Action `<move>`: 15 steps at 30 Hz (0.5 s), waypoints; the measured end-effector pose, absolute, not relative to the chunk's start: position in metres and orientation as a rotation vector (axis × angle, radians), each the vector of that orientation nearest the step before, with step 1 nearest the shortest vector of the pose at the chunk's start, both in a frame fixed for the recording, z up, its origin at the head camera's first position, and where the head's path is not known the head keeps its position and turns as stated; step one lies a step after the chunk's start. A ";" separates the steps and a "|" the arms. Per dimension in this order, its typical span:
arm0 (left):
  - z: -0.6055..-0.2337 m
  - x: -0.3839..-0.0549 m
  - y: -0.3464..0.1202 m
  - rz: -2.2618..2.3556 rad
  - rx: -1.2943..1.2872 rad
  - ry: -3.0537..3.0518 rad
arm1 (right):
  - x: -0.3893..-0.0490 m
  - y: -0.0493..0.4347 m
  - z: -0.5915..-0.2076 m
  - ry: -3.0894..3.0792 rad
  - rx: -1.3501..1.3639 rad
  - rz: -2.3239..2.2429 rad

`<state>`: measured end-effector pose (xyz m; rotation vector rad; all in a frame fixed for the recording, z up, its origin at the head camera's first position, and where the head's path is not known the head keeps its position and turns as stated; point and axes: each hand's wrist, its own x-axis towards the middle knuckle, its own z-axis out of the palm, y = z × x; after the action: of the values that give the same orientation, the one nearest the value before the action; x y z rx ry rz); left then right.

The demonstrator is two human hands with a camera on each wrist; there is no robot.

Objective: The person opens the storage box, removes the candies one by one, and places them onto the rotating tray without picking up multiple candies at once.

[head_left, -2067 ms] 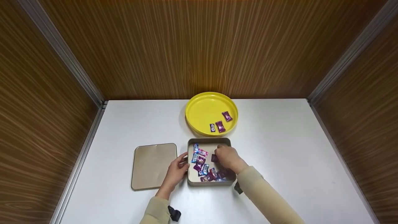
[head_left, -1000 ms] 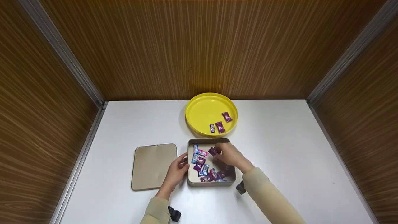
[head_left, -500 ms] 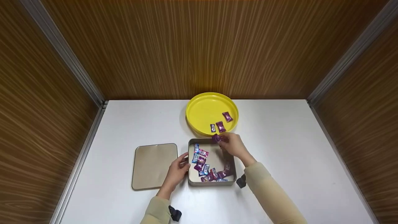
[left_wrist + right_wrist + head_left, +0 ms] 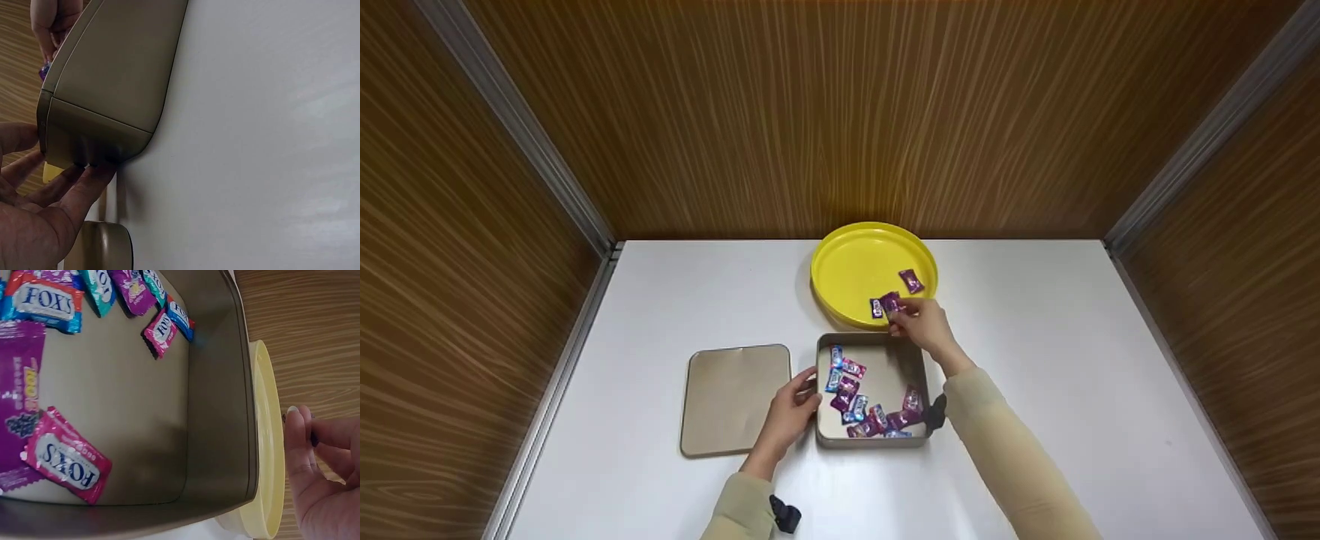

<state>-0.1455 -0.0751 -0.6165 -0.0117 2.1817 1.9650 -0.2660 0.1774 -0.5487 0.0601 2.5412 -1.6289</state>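
Observation:
My right hand (image 4: 928,327) pinches a purple wrapped candy (image 4: 893,306) over the near right rim of the round yellow tray (image 4: 840,270). In the right wrist view only a dark bit of that candy (image 4: 314,437) shows between thumb and fingers. Below it in the tray lie a small dark candy (image 4: 877,308) and another purple candy (image 4: 911,281); the held one covers part of what is beneath. My left hand (image 4: 785,417) touches the left wall of the square tin (image 4: 871,442) with extended fingers, clearest in the left wrist view. Several wrapped candies (image 4: 48,305) lie in the tin.
The tin's flat beige lid (image 4: 735,401) lies on the white table (image 4: 1057,360), left of the tin. Wood-patterned panels (image 4: 720,120) enclose the table at the back and both sides, with metal posts at the corners.
My right hand has lifted the purple candy out of the tin's right part and carried it away from me, over the yellow tray. My left hand has stayed against the tin.

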 end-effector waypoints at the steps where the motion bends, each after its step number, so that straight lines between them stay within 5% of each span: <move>1: -0.616 -0.145 -0.075 1.966 -0.019 2.177 | -0.268 0.177 -0.549 2.545 0.078 -1.643; 15: -0.615 -0.145 -0.074 1.974 -0.034 2.148 | -0.292 0.177 -0.548 2.501 0.369 -1.598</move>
<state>-0.1447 -0.0740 -0.6150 -0.0343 2.1483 1.9736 -0.2915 0.1774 -0.5482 0.3685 2.5013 -1.5981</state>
